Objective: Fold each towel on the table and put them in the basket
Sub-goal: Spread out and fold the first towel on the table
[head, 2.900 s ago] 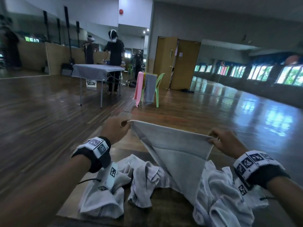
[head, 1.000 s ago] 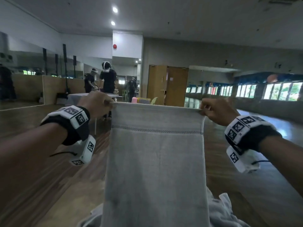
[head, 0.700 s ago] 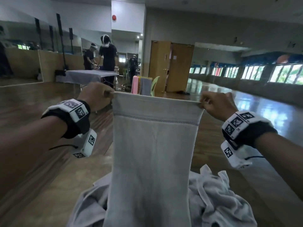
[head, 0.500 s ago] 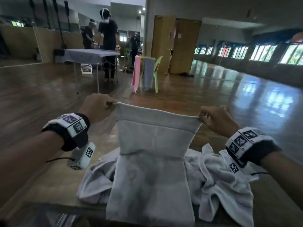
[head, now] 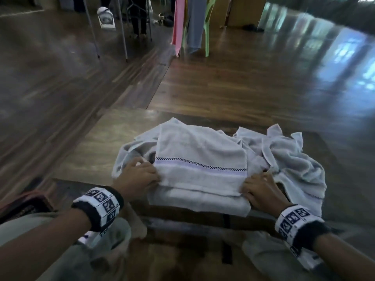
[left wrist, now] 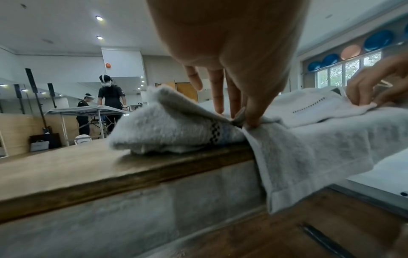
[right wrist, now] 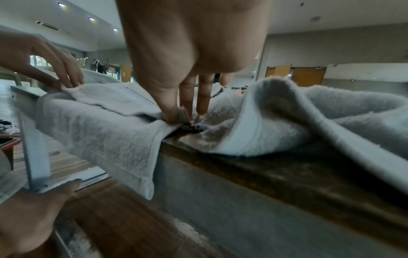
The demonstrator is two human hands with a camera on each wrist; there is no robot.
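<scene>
A light grey towel [head: 199, 169] with a checked stripe lies folded on the wooden table [head: 97, 151], on top of other towels. Its near end hangs over the table's front edge [left wrist: 309, 153] [right wrist: 99, 132]. My left hand [head: 140, 177] pinches the towel's left corner between thumb and fingers [left wrist: 240, 118]. My right hand [head: 259, 189] pinches the right corner the same way [right wrist: 178, 118]. A crumpled pile of grey towels [head: 294, 159] lies to the right, and another crumpled towel [head: 129, 157] shows under my left hand.
A reddish-brown object [head: 22, 203] sits low at the left beside my knee; I cannot tell what it is. Far behind stand a green chair draped with pink and grey cloths [head: 192, 25] and another table's legs [head: 121, 37]. Wooden floor surrounds the table.
The towel was held up stretched between both hands; now it has come down and lies folded over on the table, with both hands low at the front edge still pinching its corners.
</scene>
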